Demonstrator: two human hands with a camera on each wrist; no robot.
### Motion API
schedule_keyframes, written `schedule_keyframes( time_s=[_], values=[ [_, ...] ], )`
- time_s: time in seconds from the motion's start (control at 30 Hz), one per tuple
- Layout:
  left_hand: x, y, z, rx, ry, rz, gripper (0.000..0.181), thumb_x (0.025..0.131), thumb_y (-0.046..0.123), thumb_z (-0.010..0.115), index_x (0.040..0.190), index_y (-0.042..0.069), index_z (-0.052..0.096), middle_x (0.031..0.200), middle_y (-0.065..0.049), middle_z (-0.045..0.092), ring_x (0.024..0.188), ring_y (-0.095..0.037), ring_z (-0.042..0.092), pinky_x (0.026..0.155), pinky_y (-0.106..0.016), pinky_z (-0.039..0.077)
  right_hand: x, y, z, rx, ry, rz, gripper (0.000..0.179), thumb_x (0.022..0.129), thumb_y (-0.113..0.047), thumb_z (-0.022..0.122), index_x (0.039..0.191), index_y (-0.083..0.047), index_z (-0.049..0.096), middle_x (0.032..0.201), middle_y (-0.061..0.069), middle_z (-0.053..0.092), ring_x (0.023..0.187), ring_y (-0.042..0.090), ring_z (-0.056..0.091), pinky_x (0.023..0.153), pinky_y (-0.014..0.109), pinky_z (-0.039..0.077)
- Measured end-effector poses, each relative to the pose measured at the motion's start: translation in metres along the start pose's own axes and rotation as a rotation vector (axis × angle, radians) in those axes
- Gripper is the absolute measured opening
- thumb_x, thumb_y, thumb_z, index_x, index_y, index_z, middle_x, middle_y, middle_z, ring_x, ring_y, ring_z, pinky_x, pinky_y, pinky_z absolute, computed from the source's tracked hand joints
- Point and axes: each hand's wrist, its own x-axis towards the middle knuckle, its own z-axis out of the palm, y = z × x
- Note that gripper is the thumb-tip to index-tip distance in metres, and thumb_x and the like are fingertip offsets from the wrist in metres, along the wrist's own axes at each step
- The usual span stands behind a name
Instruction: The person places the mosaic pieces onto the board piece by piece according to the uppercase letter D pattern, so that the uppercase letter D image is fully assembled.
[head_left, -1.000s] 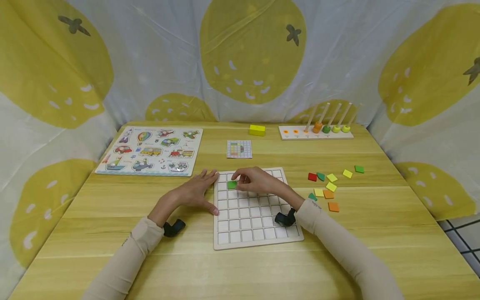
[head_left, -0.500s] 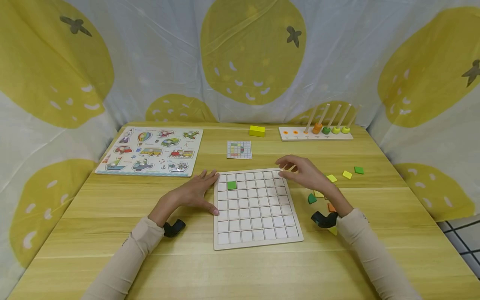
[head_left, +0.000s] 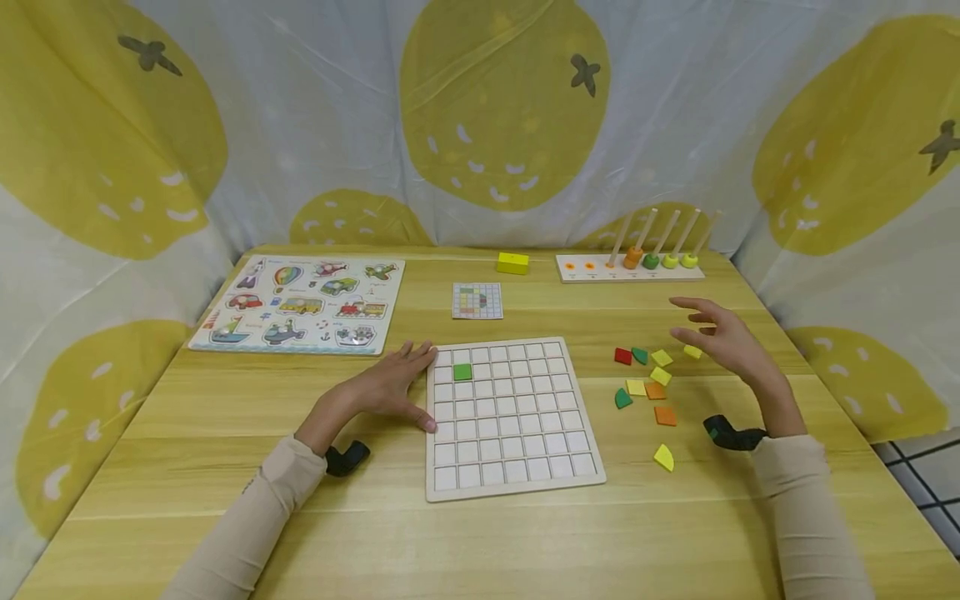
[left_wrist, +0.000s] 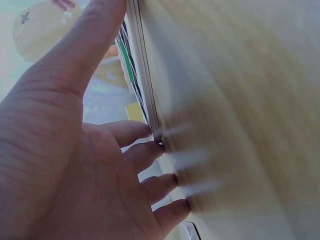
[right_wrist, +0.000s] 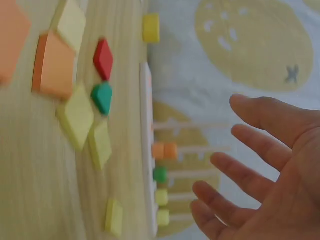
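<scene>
A wooden grid board (head_left: 522, 426) with white squares lies on the table, one green square tile (head_left: 462, 372) in its upper left part. My left hand (head_left: 386, 385) rests against the board's left edge, thumb and fingertips touching it; the left wrist view shows its fingers spread along the edge. Over the right side of the table hovers my right hand (head_left: 727, 340), fingers loosely extended, holding nothing. Beneath and left of it lie several loose tiles: a red one (head_left: 623, 356), an orange one (head_left: 665, 416), a yellow quarter-round one (head_left: 663, 457) and a green quarter-round one (head_left: 623, 398).
Behind the board lies a small pattern card (head_left: 477, 301), with a yellow block (head_left: 513, 263) farther back. A vehicle picture puzzle (head_left: 300, 304) lies at the back left. A peg stacker (head_left: 581, 274) with upright rods stands at the back right, before the fruit-print curtain (head_left: 337, 125).
My right hand has left the green tile on the board and swung right, past the board's edge, to above the loose tiles. My left hand stays at the board's edge.
</scene>
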Motion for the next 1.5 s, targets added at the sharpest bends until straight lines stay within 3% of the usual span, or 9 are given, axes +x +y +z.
schedule_keyframes(
  time_s=[0.17,0.4,0.47,0.53,0.63,0.7,1.0,1.23,1.5],
  values=[
    [-0.002,0.001,0.001,-0.01,0.0,0.004,0.121,0.068,0.059,0.078,0.152,0.0,0.016,0.159,-0.019,0.008,0.145,-0.043,-0.001,0.117,-0.054,0.007,-0.01,0.03,-0.017,0.058,0.042,0.106,0.064,0.1,-0.032,0.05,0.152,-0.006,0.024,0.149,0.031,0.026,0.131,0.053,0.028,0.093,0.068,0.034],
    [-0.003,0.003,0.0,-0.022,0.011,0.006,0.12,0.068,0.058,0.079,0.152,0.0,0.017,0.159,-0.019,0.008,0.145,-0.043,0.0,0.117,-0.054,0.007,-0.017,0.056,-0.027,0.087,0.084,0.161,0.066,0.1,-0.036,0.048,0.152,-0.003,0.022,0.153,0.03,0.017,0.131,0.056,0.025,0.094,0.067,0.032],
    [-0.002,0.002,-0.001,-0.02,0.011,0.006,0.12,0.068,0.058,0.079,0.152,0.0,0.016,0.159,-0.019,0.008,0.145,-0.043,0.0,0.117,-0.054,0.007,-0.018,0.061,-0.027,0.092,0.075,0.164,0.064,0.101,-0.034,0.047,0.152,-0.003,0.021,0.154,0.03,0.014,0.13,0.055,0.027,0.092,0.057,0.039],
    [-0.002,0.002,-0.001,-0.019,0.01,0.006,0.121,0.068,0.059,0.079,0.152,0.0,0.016,0.159,-0.019,0.008,0.145,-0.043,0.0,0.117,-0.054,0.007,-0.019,0.067,-0.027,0.081,0.054,0.157,0.062,0.102,-0.029,0.046,0.151,0.0,0.022,0.153,0.031,0.015,0.129,0.055,0.029,0.089,0.038,0.045],
    [-0.002,0.001,0.0,-0.02,0.006,0.005,0.121,0.068,0.059,0.079,0.153,0.0,0.015,0.159,-0.018,0.008,0.145,-0.043,-0.001,0.117,-0.054,0.007,-0.019,0.076,-0.027,0.059,0.008,0.146,0.06,0.102,-0.022,0.046,0.15,0.004,0.021,0.15,0.035,0.017,0.126,0.054,0.031,0.077,0.013,0.042],
    [-0.002,0.0,0.0,-0.02,0.005,0.007,0.121,0.068,0.059,0.078,0.153,0.0,0.015,0.159,-0.018,0.007,0.145,-0.043,-0.001,0.117,-0.054,0.007,-0.017,0.082,-0.027,0.046,-0.015,0.138,0.059,0.102,-0.017,0.047,0.148,0.008,0.021,0.148,0.038,0.02,0.125,0.055,0.032,0.072,0.006,0.039],
    [0.0,-0.002,0.001,-0.003,0.007,0.011,0.121,0.068,0.062,0.077,0.153,0.001,0.015,0.159,-0.018,0.007,0.145,-0.042,-0.001,0.117,-0.055,0.008,-0.008,0.095,-0.029,0.007,-0.023,0.194,0.056,0.1,-0.008,0.044,0.147,0.011,0.02,0.14,0.04,0.028,0.119,0.05,0.036,0.069,0.01,0.039],
    [-0.001,0.0,-0.001,-0.019,0.005,0.003,0.121,0.068,0.06,0.078,0.153,0.001,0.015,0.16,-0.017,0.007,0.145,-0.042,-0.001,0.116,-0.055,0.008,-0.002,0.097,-0.033,-0.071,-0.019,0.221,0.054,0.099,-0.01,0.047,0.145,0.011,0.028,0.134,0.038,0.035,0.103,0.034,0.046,0.068,0.016,0.042],
    [-0.002,0.002,-0.001,-0.014,0.007,0.001,0.121,0.068,0.059,0.078,0.153,0.0,0.016,0.159,-0.018,0.008,0.145,-0.043,0.0,0.116,-0.056,0.009,0.001,0.096,-0.031,-0.097,-0.034,0.261,0.049,0.098,-0.012,0.049,0.138,0.013,0.037,0.13,0.041,0.036,0.115,0.052,0.039,0.084,0.041,0.04]
  ],
)
